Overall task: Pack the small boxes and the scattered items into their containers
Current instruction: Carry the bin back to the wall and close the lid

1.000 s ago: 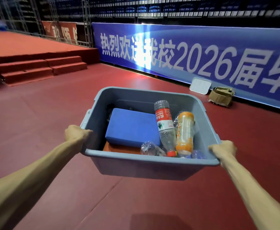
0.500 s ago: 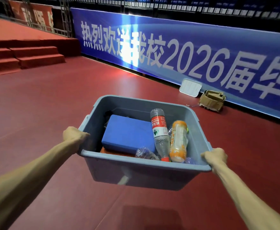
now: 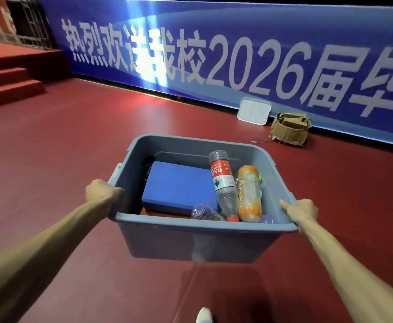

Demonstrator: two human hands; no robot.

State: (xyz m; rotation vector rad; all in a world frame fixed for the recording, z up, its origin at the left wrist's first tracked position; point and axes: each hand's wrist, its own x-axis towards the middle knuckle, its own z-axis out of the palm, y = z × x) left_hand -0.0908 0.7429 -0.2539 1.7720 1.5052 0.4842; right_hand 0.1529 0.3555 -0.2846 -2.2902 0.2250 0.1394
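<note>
Stiff, lightly loaded bin (image 3: pixel 191 238) carried between both hands, left hand (image 3: pixel 102 194) and right hand (image 3: pixel 304 209) clamped on opposite rims.

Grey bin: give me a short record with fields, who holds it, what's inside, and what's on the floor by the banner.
container: grey plastic bin, open top
left hand: grips its left rim
right hand: grips its right rim
inside: blue block, red-labelled clear bottle, orange bottle, crumpled clear plastic
by banner: white tray, tan bag
</note>
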